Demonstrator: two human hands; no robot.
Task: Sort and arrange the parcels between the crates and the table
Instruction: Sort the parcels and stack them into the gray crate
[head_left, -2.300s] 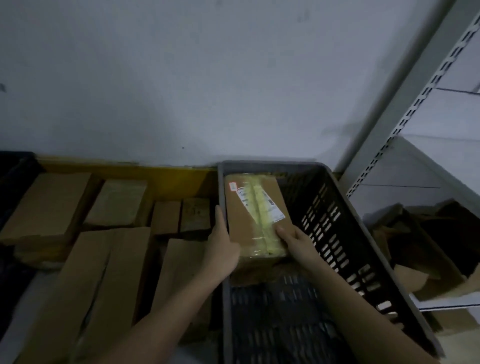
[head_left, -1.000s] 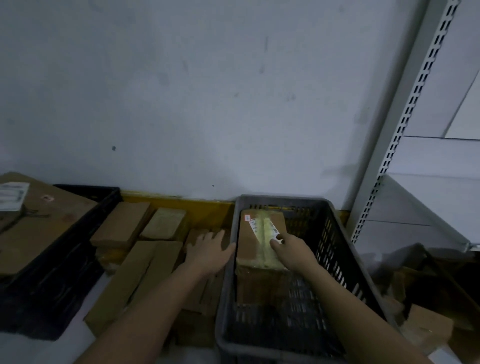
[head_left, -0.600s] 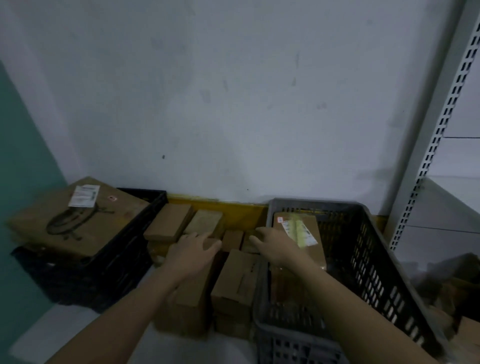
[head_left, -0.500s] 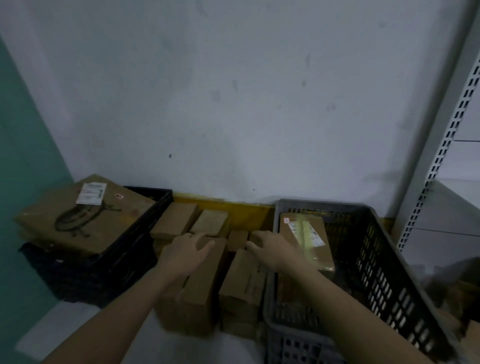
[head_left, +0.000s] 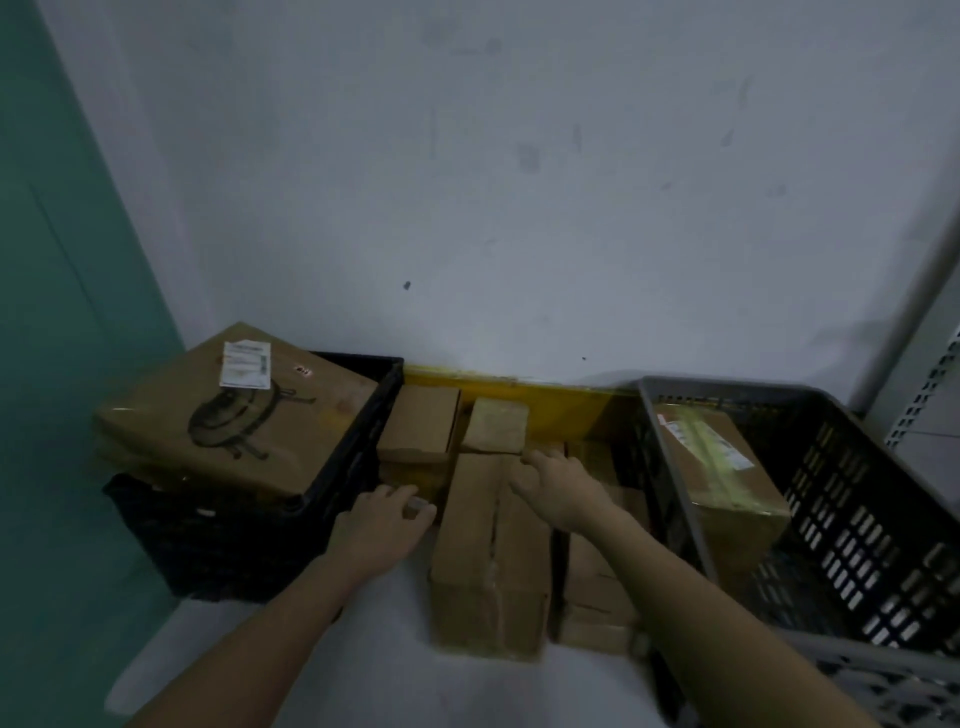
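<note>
Both hands left the grey crate (head_left: 675, 395); left hand (head_left: 382, 525) and right hand (head_left: 558, 486), fingers loosely spread, reach the long box (head_left: 488, 551) at lower centre. Lifted unevenly, it could tip.

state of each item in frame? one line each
left hand: open, beside long box, holding nothing
right hand: open, resting on long box
long box: flat on table, sealed
taped parcel: inside grey crate
large printed box: tilted atop black crate
</note>
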